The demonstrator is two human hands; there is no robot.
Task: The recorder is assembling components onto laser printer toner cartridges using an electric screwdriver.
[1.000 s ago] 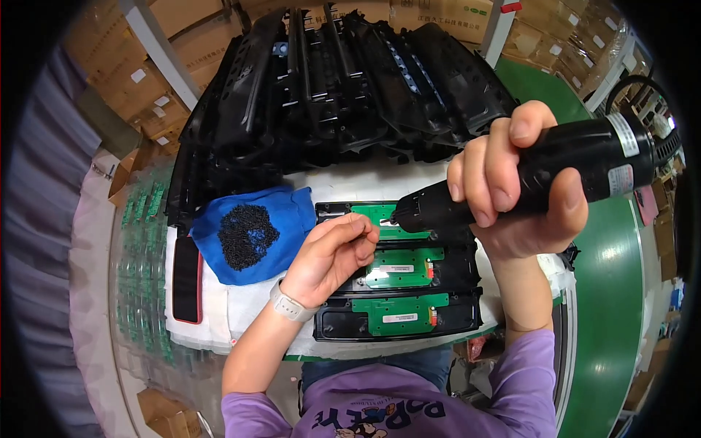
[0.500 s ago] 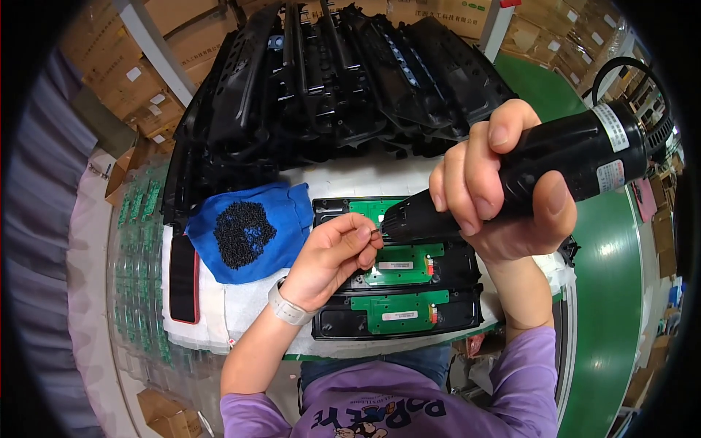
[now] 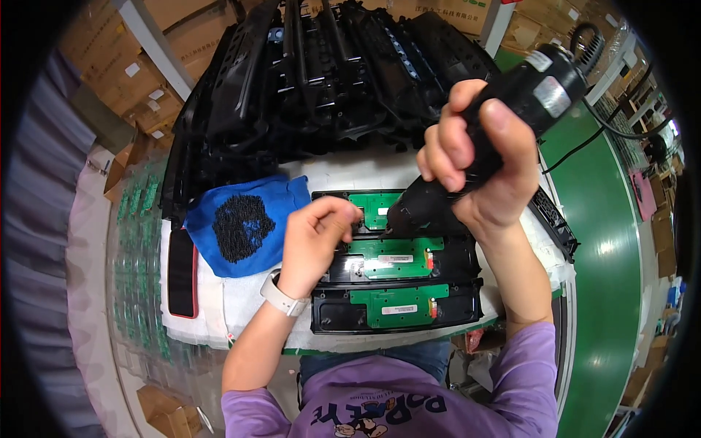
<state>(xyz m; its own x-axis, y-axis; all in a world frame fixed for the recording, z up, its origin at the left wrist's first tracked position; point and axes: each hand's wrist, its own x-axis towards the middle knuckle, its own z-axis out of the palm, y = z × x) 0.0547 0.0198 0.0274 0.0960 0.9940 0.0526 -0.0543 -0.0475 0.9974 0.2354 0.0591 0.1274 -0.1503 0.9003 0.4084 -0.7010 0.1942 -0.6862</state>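
My right hand (image 3: 485,164) grips a black electric screwdriver (image 3: 427,204), held at a slant with its nose pointing down and left. That nose is over the far black panel (image 3: 456,228), one of three lying in a row, and its tip is too dark to make out. Each panel carries a green circuit board (image 3: 380,299). My left hand (image 3: 318,230) hovers by the left end of the far panel, thumb and fingers curled together; what they hold, if anything, is hidden. To its left, a heap of small black screws (image 3: 237,230) lies on a blue cloth (image 3: 288,193).
A phone (image 3: 182,274) with a red edge lies on the white table cover (image 3: 219,306). Large black plastic housings (image 3: 328,95) are stacked along the back. At right, a slotted black part (image 3: 555,223) sits by the table edge. Clear trays (image 3: 135,263) with green boards stand left.
The screwdriver has tilted more steeply, its rear end swinging up and left. My left hand has drawn back left from the screwdriver's nose, its fingers curling.
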